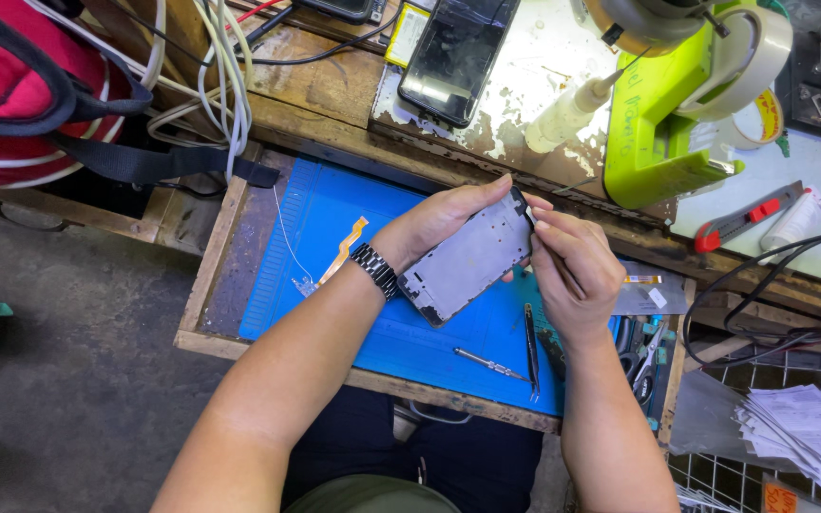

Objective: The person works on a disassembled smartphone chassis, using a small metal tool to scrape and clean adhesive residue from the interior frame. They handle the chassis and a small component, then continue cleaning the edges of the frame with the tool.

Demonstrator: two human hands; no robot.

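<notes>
This is a small phone-repair workshop. A worn wooden bench [334, 95] with flaking paint carries a dark phone [453, 52] lying face up, a lime-green tape dispenser [662, 123] at far right, and a red utility knife [743, 220]. Nearer, a pull-out tray holds a blue work mat [334, 228] with a screwdriver [491, 364], tweezers [531, 347] and an orange flex cable [344, 249]. White cables [225, 76] hang at far left.
</notes>
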